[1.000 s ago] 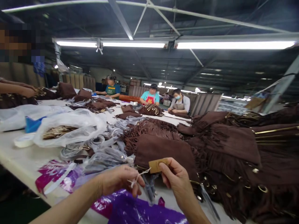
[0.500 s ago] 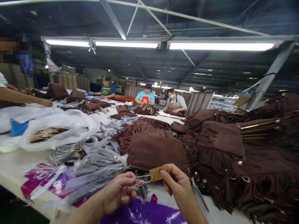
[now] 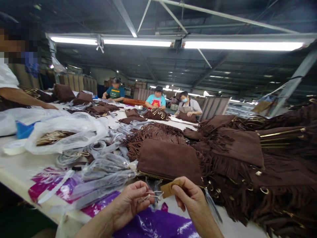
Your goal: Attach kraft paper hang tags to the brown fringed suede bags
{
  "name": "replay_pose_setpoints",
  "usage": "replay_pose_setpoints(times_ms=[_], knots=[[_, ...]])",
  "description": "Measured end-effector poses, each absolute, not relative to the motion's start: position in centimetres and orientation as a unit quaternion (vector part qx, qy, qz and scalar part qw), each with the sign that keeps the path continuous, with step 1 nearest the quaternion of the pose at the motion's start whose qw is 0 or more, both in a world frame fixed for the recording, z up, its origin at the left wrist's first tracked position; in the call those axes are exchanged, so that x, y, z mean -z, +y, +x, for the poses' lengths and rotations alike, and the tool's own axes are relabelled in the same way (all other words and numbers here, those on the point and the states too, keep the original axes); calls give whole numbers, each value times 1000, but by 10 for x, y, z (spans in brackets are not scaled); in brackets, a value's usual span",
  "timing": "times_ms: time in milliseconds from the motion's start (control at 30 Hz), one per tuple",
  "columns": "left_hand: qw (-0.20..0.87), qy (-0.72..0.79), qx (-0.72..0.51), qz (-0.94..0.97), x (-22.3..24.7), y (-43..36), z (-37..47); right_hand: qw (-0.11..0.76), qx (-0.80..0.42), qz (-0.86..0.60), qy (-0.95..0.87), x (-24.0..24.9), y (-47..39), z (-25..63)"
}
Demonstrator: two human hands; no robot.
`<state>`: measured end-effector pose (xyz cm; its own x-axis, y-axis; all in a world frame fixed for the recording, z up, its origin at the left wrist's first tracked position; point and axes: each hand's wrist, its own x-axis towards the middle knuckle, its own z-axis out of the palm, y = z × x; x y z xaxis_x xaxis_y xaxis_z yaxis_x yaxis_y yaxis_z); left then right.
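Fingers of the right hand (image 3: 192,198) pinch a light, stiffish card tag (image 3: 170,188) at lower centre. Left hand (image 3: 132,201) grips its thin white string (image 3: 151,195), probably limp, best taken near the tag

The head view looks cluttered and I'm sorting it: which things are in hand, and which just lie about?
In hand:
left hand: white string
right hand: tan tag

Lying about:
brown fringed bag
clear plastic bags
purple plastic
tape roll
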<state>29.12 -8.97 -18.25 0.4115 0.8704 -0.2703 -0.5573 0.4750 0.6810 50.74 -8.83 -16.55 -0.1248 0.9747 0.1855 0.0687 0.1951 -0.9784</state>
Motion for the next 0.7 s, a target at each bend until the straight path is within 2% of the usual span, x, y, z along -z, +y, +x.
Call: replay_pose_setpoints(times_ms=[333,533,700], knots=[[742,390,-403,366,190,-93,279,526,-397,-495,-567,174,-96,519],[722,361,-438,395,184,-92,278,534,-385,-511,-553,176,-108,524],[719,377,-410,415,185,-95,280,535,-389,-506,-554,176,-114,526]])
